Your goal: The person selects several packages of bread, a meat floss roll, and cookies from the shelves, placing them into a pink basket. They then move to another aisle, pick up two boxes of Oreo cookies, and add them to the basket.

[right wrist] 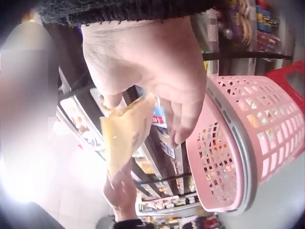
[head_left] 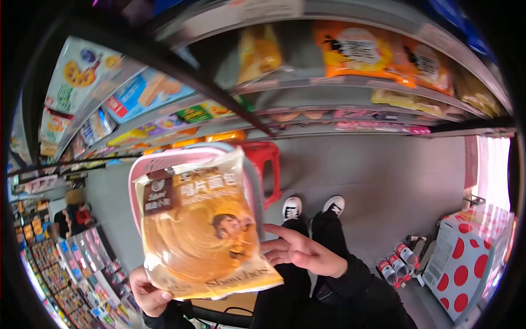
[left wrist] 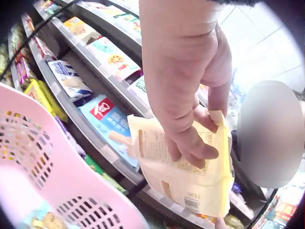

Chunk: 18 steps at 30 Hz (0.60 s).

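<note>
A bag of bread (head_left: 200,230) with a yellow and cream wrapper is held up in front of me, its printed front showing a golden round loaf. My left hand (head_left: 149,293) grips it by the lower left corner, thumb on the front; the left wrist view shows the fingers curled against the pale back (left wrist: 190,176). Beside the bag's right edge is my right hand (head_left: 307,252), its index finger stretched out and the others loosely bent. Behind the bag stands a pink shopping basket (right wrist: 267,114), partly hidden by it in the head view.
Store shelves (head_left: 307,82) with packaged snacks run ahead and to the left. A red plastic frame (head_left: 268,164) is next to the basket. At right, on the floor, lie bottles with red labels (head_left: 406,255) near a white box with red dots (head_left: 460,268).
</note>
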Available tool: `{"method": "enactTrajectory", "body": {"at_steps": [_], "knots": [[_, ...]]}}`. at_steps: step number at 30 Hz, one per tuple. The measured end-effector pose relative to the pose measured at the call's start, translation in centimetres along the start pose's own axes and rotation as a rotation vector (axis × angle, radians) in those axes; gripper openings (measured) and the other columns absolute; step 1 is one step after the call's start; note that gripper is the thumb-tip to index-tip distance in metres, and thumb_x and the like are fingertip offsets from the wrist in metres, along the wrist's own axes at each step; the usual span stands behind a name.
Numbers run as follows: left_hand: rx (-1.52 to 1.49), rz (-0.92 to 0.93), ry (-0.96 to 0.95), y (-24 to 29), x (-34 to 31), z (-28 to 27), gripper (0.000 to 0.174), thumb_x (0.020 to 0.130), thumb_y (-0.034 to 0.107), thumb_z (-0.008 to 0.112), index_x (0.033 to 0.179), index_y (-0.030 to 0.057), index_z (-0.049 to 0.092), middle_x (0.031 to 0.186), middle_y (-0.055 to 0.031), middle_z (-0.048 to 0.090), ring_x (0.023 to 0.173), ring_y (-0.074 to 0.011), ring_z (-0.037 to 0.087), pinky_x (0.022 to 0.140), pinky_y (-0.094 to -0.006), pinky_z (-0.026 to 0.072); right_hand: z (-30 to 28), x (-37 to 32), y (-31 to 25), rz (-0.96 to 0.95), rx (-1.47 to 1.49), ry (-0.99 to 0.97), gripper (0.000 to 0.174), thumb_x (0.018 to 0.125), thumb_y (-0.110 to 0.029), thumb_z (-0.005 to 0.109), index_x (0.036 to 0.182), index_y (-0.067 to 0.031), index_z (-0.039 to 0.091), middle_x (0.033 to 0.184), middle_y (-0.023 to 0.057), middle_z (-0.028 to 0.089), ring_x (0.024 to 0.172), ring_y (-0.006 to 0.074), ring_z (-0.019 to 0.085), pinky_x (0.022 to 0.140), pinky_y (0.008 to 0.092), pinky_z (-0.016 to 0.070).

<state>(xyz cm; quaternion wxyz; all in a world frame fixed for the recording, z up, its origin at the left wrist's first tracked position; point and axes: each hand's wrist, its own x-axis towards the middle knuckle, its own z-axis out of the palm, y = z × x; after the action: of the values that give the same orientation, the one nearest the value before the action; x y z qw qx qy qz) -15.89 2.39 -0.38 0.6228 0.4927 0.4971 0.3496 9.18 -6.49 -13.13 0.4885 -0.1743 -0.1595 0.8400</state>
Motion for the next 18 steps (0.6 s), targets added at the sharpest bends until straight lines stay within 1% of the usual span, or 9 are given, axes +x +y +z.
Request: {"method": "enactTrajectory", "body": {"at_steps": [2,4,5,6,10,13,15,16,18], "knots": [[-0.028,-0.018,-0.202,-1.3,0.8,2.8,0.021,0.056,0.006,0.069,0.071,-0.0056,0.057,0.075,-0.0130,0.060,0.069,-0.0195,0.057,0.066,-0.0272,0.0424,-1.3,-2.1,-1.1,-0.086,0.189,-0.014,0.072,0.081,-0.033,0.050,0.130,-0.0026,0.007,0.123,0.0138,0.035,0.108,0.0203,0.040,0.090,0.0321,0.0303],[-0.030,-0.075,-0.380,-2.9,1.8,7.5,0.020,0.064,0.001,0.064,0.081,-0.0049,0.056,0.084,-0.0097,0.057,0.079,-0.0167,0.054,0.070,-0.0252,0.0399,-1.9,-4.9,-3.5,-0.227,0.041,0.171,0.075,0.077,-0.036,0.054,0.129,-0.0004,0.013,0.125,0.0116,0.033,0.112,0.0185,0.036,0.093,0.0314,0.0282],[-0.034,-0.163,-0.428,-3.4,2.7,10.6,0.020,0.067,0.000,0.061,0.086,-0.0042,0.055,0.087,-0.0074,0.055,0.083,-0.0146,0.052,0.072,-0.0246,0.0386,-3.8,-7.3,-3.1,-0.177,0.113,0.282,0.074,0.076,-0.034,0.055,0.127,0.0016,0.016,0.125,0.0117,0.032,0.114,0.0192,0.035,0.093,0.0329,0.0291],[-0.036,-0.251,-0.470,-3.7,3.4,13.5,0.021,0.070,-0.002,0.058,0.091,-0.0035,0.053,0.091,-0.0052,0.053,0.086,-0.0124,0.049,0.074,-0.0239,0.0373,-3.8,-8.2,-4.8,-0.272,0.122,0.406,0.076,0.074,-0.035,0.055,0.127,0.0025,0.016,0.126,0.0120,0.032,0.115,0.0204,0.034,0.093,0.0344,0.0305],[-0.293,-0.329,-0.507,-10.6,7.0,20.2,0.022,0.076,0.002,0.054,0.098,-0.0020,0.050,0.094,-0.0021,0.052,0.088,-0.0081,0.047,0.076,-0.0226,0.0368,-9.6,-11.9,-8.0,-0.376,0.015,0.452,0.066,0.077,-0.033,0.051,0.123,0.0054,0.024,0.121,0.0134,0.038,0.114,0.0212,0.037,0.094,0.0332,0.0288],[-0.486,-0.331,-0.503,-14.4,10.2,22.6,0.026,0.077,0.006,0.054,0.102,-0.0007,0.048,0.099,-0.0052,0.053,0.091,-0.0120,0.050,0.078,-0.0239,0.0396,-12.7,-11.3,-11.1,-0.390,0.042,0.407,0.059,0.080,-0.028,0.047,0.123,0.0050,0.024,0.122,0.0130,0.038,0.112,0.0203,0.038,0.095,0.0329,0.0283],[-0.492,-0.291,-0.460,-15.3,12.9,23.5,0.027,0.078,0.007,0.052,0.103,-0.0014,0.046,0.103,-0.0115,0.052,0.093,-0.0214,0.052,0.078,-0.0335,0.0444,-14.2,-9.6,-13.2,-0.374,-0.027,0.452,0.052,0.083,-0.028,0.043,0.122,0.0038,0.029,0.121,0.0126,0.040,0.111,0.0209,0.040,0.092,0.0329,0.0319],[-0.508,-0.294,-0.425,-15.3,14.3,24.0,0.028,0.077,0.009,0.052,0.102,-0.0023,0.045,0.103,-0.0151,0.052,0.094,-0.0268,0.053,0.077,-0.0390,0.0469,-15.0,-8.8,-14.3,-0.382,-0.014,0.439,0.046,0.084,-0.022,0.042,0.121,0.0029,0.031,0.119,0.0115,0.042,0.109,0.0198,0.042,0.091,0.0324,0.0329],[-0.525,-0.266,-0.439,-15.1,17.4,24.7,0.030,0.078,0.008,0.049,0.105,-0.0033,0.043,0.105,-0.0171,0.050,0.096,-0.0299,0.052,0.077,-0.0416,0.0477,-17.0,-7.0,-16.2,-0.393,-0.006,0.418,0.035,0.085,-0.015,0.040,0.116,0.0009,0.039,0.112,0.0081,0.048,0.102,0.0164,0.047,0.087,0.0302,0.0367]]}}
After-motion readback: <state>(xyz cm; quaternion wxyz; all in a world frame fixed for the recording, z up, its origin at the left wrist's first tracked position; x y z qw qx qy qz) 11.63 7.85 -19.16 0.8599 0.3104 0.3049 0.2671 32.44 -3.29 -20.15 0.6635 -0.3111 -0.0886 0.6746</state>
